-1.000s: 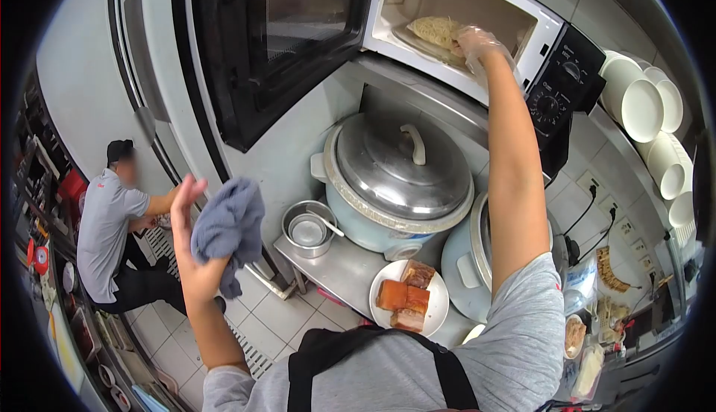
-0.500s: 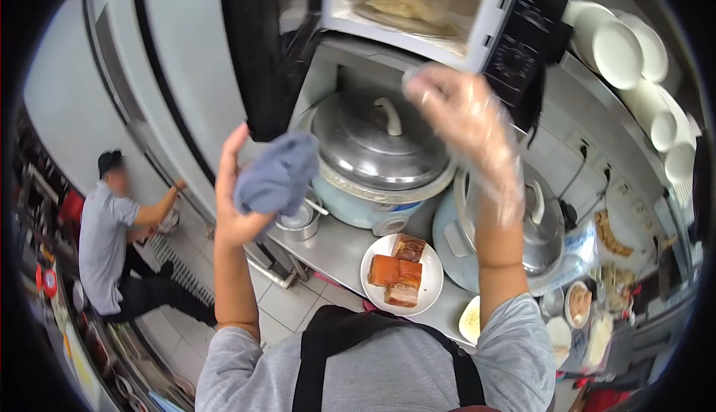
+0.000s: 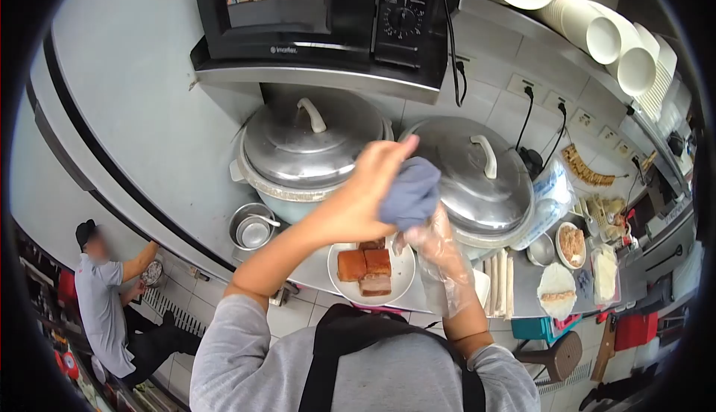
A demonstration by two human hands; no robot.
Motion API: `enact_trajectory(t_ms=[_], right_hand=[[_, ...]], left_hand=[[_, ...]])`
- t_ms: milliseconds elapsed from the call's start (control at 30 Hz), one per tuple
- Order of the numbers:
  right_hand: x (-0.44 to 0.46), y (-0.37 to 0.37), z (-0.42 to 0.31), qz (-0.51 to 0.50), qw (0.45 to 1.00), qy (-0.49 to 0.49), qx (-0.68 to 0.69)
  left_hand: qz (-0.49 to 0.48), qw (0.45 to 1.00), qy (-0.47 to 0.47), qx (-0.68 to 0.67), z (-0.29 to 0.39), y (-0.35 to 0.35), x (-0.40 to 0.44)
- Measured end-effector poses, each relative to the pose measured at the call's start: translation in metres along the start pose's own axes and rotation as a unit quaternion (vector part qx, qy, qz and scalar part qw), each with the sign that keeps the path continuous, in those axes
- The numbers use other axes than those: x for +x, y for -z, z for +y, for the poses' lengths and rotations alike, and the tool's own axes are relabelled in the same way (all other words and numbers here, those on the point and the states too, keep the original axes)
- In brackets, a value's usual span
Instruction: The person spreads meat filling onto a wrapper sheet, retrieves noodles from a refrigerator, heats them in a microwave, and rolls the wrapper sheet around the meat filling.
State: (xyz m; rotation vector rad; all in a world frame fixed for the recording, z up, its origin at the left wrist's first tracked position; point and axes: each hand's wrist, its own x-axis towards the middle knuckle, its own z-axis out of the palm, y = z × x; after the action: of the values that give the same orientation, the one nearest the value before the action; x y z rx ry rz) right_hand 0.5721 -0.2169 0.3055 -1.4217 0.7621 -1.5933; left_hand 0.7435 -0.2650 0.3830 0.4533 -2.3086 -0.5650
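Note:
My left hand (image 3: pixel 363 187) reaches across in front of me, with a bunched blue-grey cloth (image 3: pixel 412 194) held between thumb and palm. Below the cloth is my right hand (image 3: pixel 440 252), in a clear plastic glove; its fingers are blurred and partly covered, so their grip is unclear. It is beside a white plate (image 3: pixel 337 287) bearing several blocks of browned pork belly (image 3: pixel 352 266). Behind my hands stand two large cookers with metal lids, the left cooker (image 3: pixel 313 143) and the right cooker (image 3: pixel 477 181). The black microwave (image 3: pixel 298 28) above has its door shut.
A small metal pot (image 3: pixel 252 227) sits left of the plate. White dishes (image 3: pixel 589 32) are stacked on the upper right shelf. Pale rolls (image 3: pixel 498 285) and an oval food dish (image 3: pixel 570 245) lie along the right counter. Another person (image 3: pixel 112 300) crouches at the far left.
The microwave door has gone from open to shut. My left hand has carried the cloth rightward across my body. My right hand has come down from the microwave toward the plate.

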Motion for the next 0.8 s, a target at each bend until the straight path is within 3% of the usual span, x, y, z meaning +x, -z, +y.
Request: enact_trajectory(t_ms=[67, 100, 133, 167, 200, 233, 300, 333, 367, 533, 800], right_hand=[[-0.01, -0.014, -0.02, 0.125, 0.983, -0.106, 0.082], [-0.014, -0.007, -0.016, 0.124, 0.983, -0.108, 0.081], [-0.018, 0.007, -0.008, 0.149, 0.974, -0.112, 0.131], [-0.021, 0.019, -0.002, 0.174, 0.961, -0.113, 0.181], [-0.023, 0.026, 0.002, 0.187, 0.964, -0.08, 0.173], [-0.021, 0.028, -0.002, 0.183, 0.965, -0.073, 0.174], [-0.033, 0.029, -0.01, 0.227, 0.949, -0.039, 0.216], [-0.037, 0.036, -0.007, 0.227, 0.952, -0.041, 0.202], [-0.04, 0.042, -0.004, 0.225, 0.952, -0.039, 0.203], [-0.06, 0.058, 0.004, 0.258, 0.948, -0.032, 0.183], [-0.055, 0.048, -0.006, 0.268, 0.945, -0.048, 0.183]], left_hand=[[-0.095, 0.994, -0.053, -0.029, 0.001, -0.021, 0.012], [-0.158, 0.982, -0.064, -0.082, 0.0, -0.02, 0.021], [-0.158, 0.975, -0.11, -0.108, -0.009, -0.012, 0.034], [-0.068, 0.986, -0.15, -0.022, -0.012, 0.0, 0.049], [0.057, 0.992, -0.106, -0.027, -0.013, 0.011, 0.066], [0.202, 0.974, -0.091, 0.051, -0.022, 0.02, 0.087], [0.438, 0.868, -0.103, 0.212, -0.051, 0.045, 0.126], [0.459, 0.836, -0.092, 0.285, -0.055, 0.057, 0.135], [0.472, 0.827, -0.119, 0.281, -0.055, 0.062, 0.144], [0.431, 0.883, -0.077, 0.169, -0.088, 0.067, 0.17], [0.422, 0.861, -0.101, 0.263, -0.101, 0.066, 0.179]])
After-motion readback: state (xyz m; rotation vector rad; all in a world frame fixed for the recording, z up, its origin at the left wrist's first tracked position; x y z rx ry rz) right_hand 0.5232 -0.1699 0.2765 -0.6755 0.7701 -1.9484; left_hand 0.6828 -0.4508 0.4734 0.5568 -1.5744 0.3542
